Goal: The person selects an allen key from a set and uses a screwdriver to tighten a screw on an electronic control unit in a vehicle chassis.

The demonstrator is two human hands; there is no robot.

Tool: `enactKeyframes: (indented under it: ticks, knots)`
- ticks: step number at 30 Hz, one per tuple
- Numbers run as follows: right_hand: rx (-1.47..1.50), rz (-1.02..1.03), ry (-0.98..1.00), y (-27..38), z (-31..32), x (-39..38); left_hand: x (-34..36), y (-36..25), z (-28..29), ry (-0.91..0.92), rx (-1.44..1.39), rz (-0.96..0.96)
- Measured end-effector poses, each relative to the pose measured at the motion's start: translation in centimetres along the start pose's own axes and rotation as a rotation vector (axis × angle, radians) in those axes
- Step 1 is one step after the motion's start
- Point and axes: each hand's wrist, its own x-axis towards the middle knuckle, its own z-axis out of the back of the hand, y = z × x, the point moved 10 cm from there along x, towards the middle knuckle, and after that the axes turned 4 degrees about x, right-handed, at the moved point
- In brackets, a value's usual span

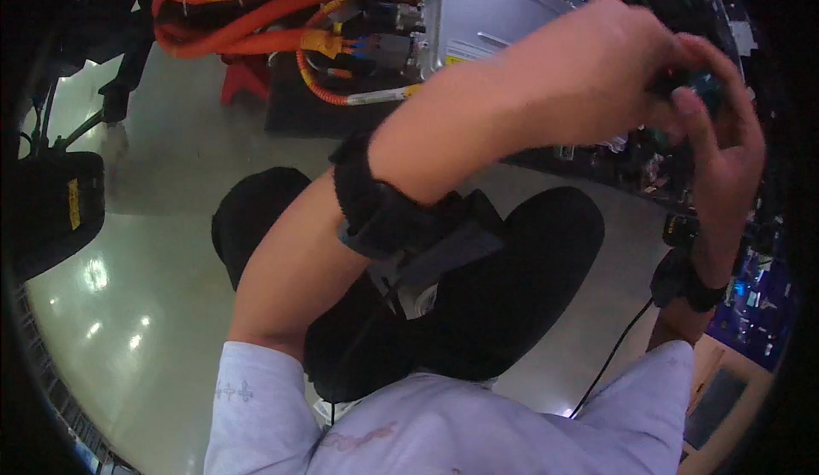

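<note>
My two hands meet at the upper right, over the dark workpiece there. My left hand [627, 61] reaches across from the left, its wrist bent and its fingers curled away, mostly hidden behind the hand. My right hand [732, 147] comes up along the right side, thumb and fingers bent around a small dark teal piece [705, 89]. That piece sits between the two hands; its kind does not show. Left of my left hand is a silver metal housing [486, 14], partly covered by the forearm.
Thick orange cables [247, 44] loop at the upper left and plug into the housing's connectors [388, 53]. A red stand [243, 81] is below them. Black straps with devices [409, 219] wrap my forearms. A black padded object [60, 211] stands at far left, and a wooden box [725, 381] at lower right.
</note>
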Motion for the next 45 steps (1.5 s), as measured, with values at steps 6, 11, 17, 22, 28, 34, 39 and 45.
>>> enactKeyframes:
  ticks: [6, 11, 17, 22, 28, 34, 39, 45]
  knots:
    - [-0.036, 0.028, -0.227, -2.1, 4.1, -0.1, 1.3, 0.5, 0.0, 0.650, -0.888, 0.486]
    - [0.287, 0.095, -0.276, -2.1, 1.4, 0.5, -1.1, -2.6, 2.0, 0.107, -0.203, -0.212]
    - [0.419, 0.161, -0.268, 2.3, -0.9, 0.2, -0.2, 0.4, 0.6, 0.115, -0.096, 0.049]
    - [0.107, 0.096, -0.238, -2.3, 0.0, 0.4, -0.9, -0.8, 1.0, 0.270, -0.322, 0.137]
    - [0.164, 0.113, -0.257, -2.1, 0.0, 0.5, -0.8, -0.5, 1.9, 0.255, -0.221, 0.117]
    - [0.117, 0.085, -0.227, -1.7, -0.2, 0.8, -1.3, -0.8, 1.3, 0.143, -0.063, -0.019]
    - [0.157, 0.062, -0.230, -2.1, -0.9, 1.2, -0.7, 2.5, 1.4, -0.069, 0.058, 0.027]
    - [0.141, 0.018, -0.260, -1.6, -0.4, 1.4, -0.3, 2.1, 1.7, -0.113, 0.084, -0.011]
